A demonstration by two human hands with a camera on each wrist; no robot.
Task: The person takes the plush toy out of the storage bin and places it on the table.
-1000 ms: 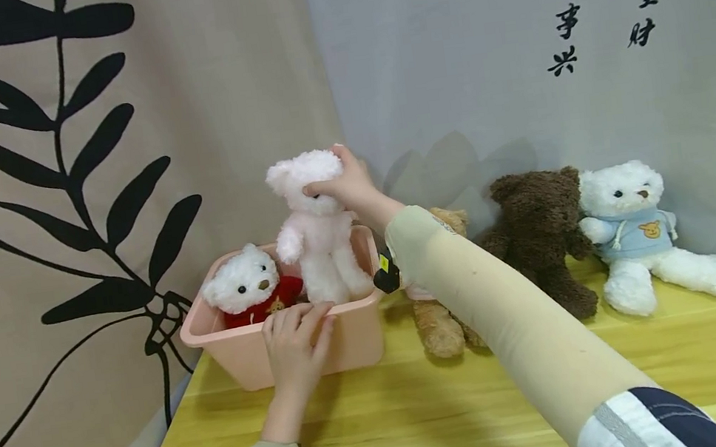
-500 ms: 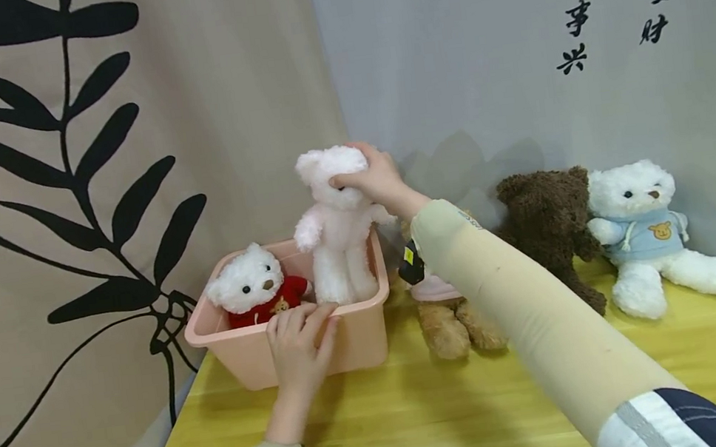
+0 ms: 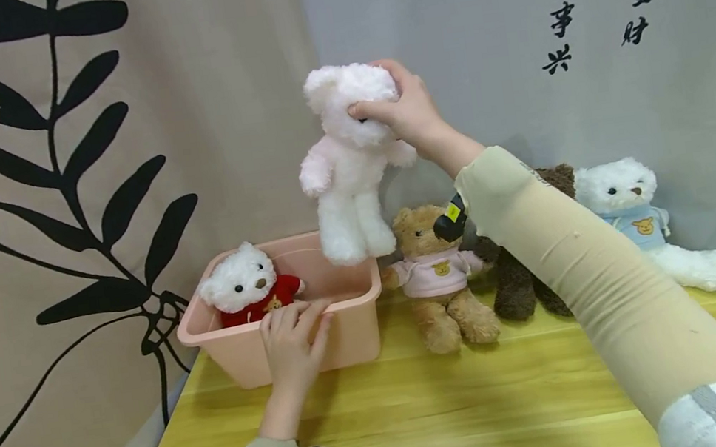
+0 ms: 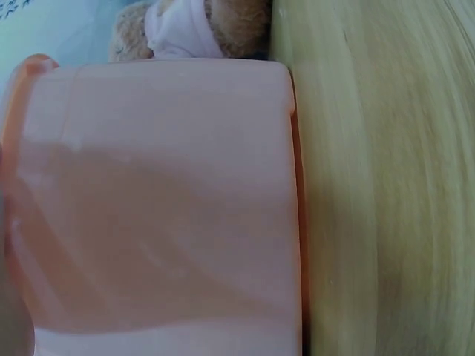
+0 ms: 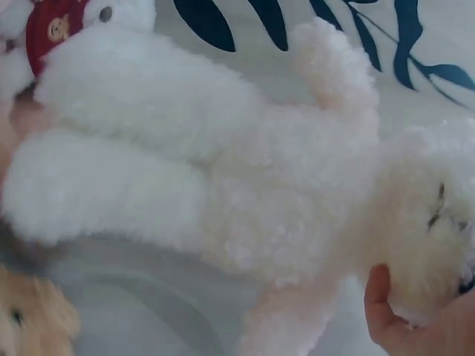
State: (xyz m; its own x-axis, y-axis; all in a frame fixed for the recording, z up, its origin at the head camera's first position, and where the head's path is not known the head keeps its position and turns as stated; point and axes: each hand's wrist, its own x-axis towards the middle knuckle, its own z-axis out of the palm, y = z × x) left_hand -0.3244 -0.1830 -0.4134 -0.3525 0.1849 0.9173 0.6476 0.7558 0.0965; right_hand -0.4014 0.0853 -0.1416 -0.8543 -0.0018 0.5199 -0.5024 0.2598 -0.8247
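Bear (image 3: 350, 161) with pale fur hangs from my right grip (image 3: 407, 109), above the right end of the pink tub (image 3: 348, 340).
My right fingers and thumb pinch its head; its legs point down. My left grip (image 3: 292, 343) rests on the near rim; how tightly it bends, I cannot tell. Inside sits a red-shirted bear (image 3: 241, 286).

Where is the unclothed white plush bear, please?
Near the head view's upper centre, the unclothed white plush bear hangs from the right hand, by the right end of the pink plastic bin.
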